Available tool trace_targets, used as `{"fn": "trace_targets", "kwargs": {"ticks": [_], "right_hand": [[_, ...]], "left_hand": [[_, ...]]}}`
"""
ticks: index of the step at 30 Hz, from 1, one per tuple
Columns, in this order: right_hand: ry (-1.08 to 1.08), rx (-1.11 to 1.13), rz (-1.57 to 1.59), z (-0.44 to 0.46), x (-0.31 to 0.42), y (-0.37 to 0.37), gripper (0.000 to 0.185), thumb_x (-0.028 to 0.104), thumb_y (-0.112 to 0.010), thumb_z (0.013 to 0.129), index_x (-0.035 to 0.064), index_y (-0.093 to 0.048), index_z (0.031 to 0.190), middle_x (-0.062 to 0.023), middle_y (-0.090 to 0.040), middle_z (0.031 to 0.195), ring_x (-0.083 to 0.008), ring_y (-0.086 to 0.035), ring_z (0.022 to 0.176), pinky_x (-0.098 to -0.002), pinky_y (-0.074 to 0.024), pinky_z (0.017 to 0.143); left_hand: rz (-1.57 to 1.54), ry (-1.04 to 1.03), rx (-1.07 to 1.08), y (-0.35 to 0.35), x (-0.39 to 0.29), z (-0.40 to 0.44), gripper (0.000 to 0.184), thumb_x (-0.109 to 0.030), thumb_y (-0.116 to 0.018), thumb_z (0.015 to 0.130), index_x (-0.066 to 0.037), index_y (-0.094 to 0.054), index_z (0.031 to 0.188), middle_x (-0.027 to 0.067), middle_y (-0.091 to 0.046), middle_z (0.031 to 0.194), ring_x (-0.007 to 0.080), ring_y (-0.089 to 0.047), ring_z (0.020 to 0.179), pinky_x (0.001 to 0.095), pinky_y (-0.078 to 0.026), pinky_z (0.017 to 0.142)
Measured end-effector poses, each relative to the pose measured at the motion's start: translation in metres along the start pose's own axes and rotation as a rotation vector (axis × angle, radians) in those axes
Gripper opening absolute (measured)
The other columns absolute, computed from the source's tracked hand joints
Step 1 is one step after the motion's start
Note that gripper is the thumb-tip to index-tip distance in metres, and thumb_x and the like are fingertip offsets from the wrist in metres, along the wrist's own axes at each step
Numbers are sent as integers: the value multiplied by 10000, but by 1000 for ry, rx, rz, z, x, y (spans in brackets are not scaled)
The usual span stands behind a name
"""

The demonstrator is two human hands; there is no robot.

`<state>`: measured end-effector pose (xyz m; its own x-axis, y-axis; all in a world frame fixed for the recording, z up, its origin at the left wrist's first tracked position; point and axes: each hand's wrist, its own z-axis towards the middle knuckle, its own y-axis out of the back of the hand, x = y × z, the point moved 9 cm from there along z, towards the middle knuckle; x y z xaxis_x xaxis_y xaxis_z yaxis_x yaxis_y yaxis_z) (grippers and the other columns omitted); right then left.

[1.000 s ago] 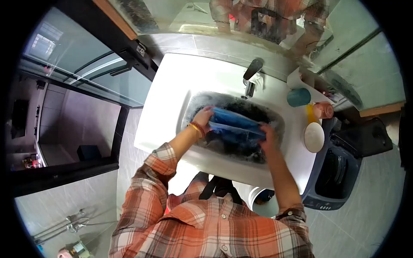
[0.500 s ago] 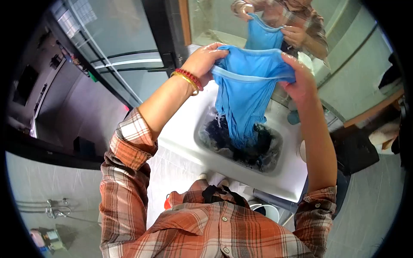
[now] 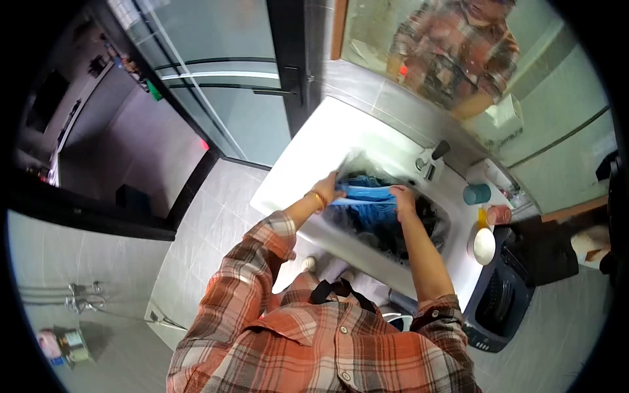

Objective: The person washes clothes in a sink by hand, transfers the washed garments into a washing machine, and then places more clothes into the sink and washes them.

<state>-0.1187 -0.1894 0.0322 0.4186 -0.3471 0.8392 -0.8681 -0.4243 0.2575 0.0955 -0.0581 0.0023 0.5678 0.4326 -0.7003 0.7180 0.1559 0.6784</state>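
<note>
A wet blue garment [image 3: 370,211] is stretched by its pale waistband between my two hands, its lower part down in the dark, sudsy water of the white sink [image 3: 295,160]. My left hand [image 3: 328,188] is closed on the band's left end; red and gold bracelets circle that wrist. At the right end, my right hand [image 3: 403,198] grips the same band. Dark cloth [image 3: 393,241] lies in the water below the garment, its outline unclear. Behind the basin stands the faucet [image 3: 432,162].
On the sink's right side are a teal cup [image 3: 477,193], a pink cup [image 3: 499,215] and a white bowl [image 3: 483,246]. A dark washing machine [image 3: 495,311] stands to the right. A mirror [image 3: 452,72] hangs behind; a glass door [image 3: 223,72] is at the left.
The blue garment was lifted high out of the water half a second ago, and both hands have since lowered it into the sink. The view has turned, too.
</note>
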Motion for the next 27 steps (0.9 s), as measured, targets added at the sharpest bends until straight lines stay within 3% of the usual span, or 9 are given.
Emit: {"fn": "trace_targets", "kwargs": {"ticks": [5,7,10,13,16,19,21,24,27], "right_hand": [[250,60,-26,-10,7,23,161,133,-603,763,12,-647,861,-41,-596,815,-136,-530,779,-266,-403,710],[256,102,74,-18,22,29,170,150,-613,769,11,-640,864,-30,-592,809,-125,-524,784,-241,-390,743],[233,84,261,-37,41,39,189,171,-586,800,44,-610,938,-34,-587,869,-137,-532,835,-259,-400,773],[544,56,299,-16,12,10,266,273,-533,850,75,-554,1026,-54,-568,980,-173,-534,896,-298,-417,798],[-168,328,1068,-18,-16,-64,369,440,-428,894,117,-524,1044,-64,-563,975,-217,-538,901,-341,-446,769],[-49,314,880,10,-34,-68,360,399,-484,882,86,-511,1058,-73,-563,981,-210,-541,900,-325,-456,726],[-34,1017,1386,1,-12,-106,350,405,-508,868,71,-524,971,-65,-573,935,-216,-573,841,-340,-479,700],[-254,260,962,-21,-31,-103,334,388,-527,857,55,-534,883,-53,-573,824,-205,-596,788,-366,-493,683],[-259,157,846,8,-75,-92,241,314,-487,870,94,-575,913,-60,-607,876,-235,-599,811,-377,-499,708]], "left_hand": [[516,-179,492,-47,-8,-24,502,-362,-665,709,-36,-574,1080,176,-625,878,332,-586,883,411,-450,794],[288,-120,375,-24,-15,-9,374,-280,-668,729,-22,-614,995,152,-615,945,299,-589,911,381,-458,789],[-757,-289,261,44,-48,-4,254,-120,-662,749,-3,-622,970,90,-475,1220,206,-532,1015,308,-411,895],[-1261,-28,262,24,-49,9,353,-192,-653,766,29,-568,1028,100,-583,1060,179,-558,976,315,-415,891],[-479,-212,148,-22,-103,4,461,-328,-627,765,15,-551,1064,158,-626,938,263,-607,868,355,-471,764],[60,-382,-10,-28,-174,-59,505,-455,-539,777,-33,-574,1053,186,-625,817,318,-616,712,410,-486,632],[143,-245,-166,-39,-142,-32,453,-448,-506,792,-46,-598,982,165,-621,744,303,-611,641,428,-476,579],[304,-92,-125,-32,-93,14,406,-411,-462,823,-39,-618,782,163,-596,628,295,-600,574,446,-463,525],[215,-130,-239,-33,-105,2,415,-413,-437,842,-50,-620,762,183,-595,640,343,-590,595,466,-460,552]]}}
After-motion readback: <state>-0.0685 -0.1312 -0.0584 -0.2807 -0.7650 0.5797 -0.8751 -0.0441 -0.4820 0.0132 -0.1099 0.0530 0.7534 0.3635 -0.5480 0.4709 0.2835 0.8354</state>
